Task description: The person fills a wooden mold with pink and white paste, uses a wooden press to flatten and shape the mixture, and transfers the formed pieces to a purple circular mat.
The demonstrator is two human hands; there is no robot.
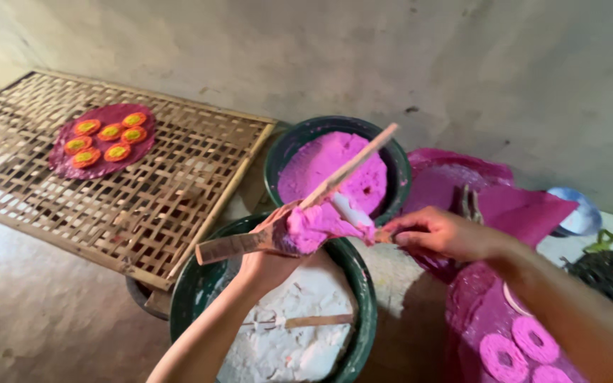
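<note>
Pink dough (313, 227) held by left hand (267, 259), right hand (438, 234) pinching it

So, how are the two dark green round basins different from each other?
The far dark green round basin holds smooth pink paste; the near dark green round basin holds white, cracked, lumpy paste. A long wooden stick crosses above the far basin, while a short wooden stick lies on the near basin's paste. Both are round, dark green and nearly full.
</note>
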